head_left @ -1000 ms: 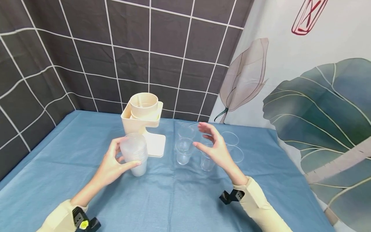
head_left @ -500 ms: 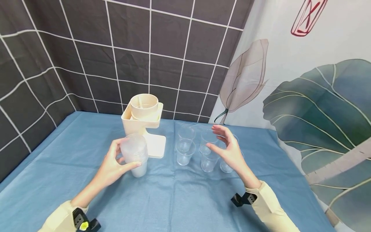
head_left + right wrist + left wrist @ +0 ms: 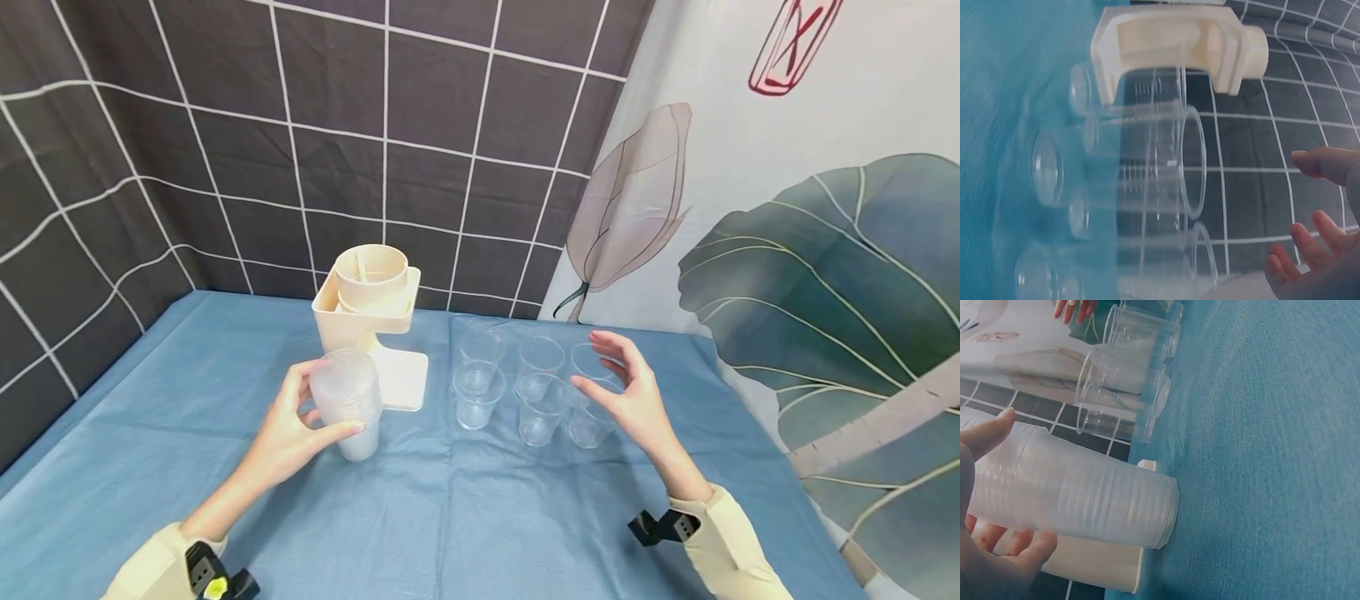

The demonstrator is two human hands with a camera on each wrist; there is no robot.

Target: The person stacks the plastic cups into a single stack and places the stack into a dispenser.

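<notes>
In the head view my left hand [image 3: 303,429] grips a stack of frosted plastic cups [image 3: 351,396], thumb on the near side and fingers behind. The stack stands upright, and its base meets the cloth in the left wrist view. To its right stand several clear plastic cups [image 3: 540,408] in two short rows, one behind the other. My right hand [image 3: 626,400] hovers by the rightmost cups, fingers loosely curved and nothing held. A gap shows between this hand and the cup rims [image 3: 1196,162] in the right wrist view.
A cream stand [image 3: 401,375] with a round cup-shaped container [image 3: 371,279] on top is just behind the frosted stack. Blue cloth [image 3: 450,533] covers the table. A dark gridded curtain [image 3: 330,150] and a leaf-printed white one [image 3: 750,125] hang close behind.
My right hand has moved right across the clear cups, from the middle ones to the right end, uncovering those behind it. The left hand and its stack have stayed put.
</notes>
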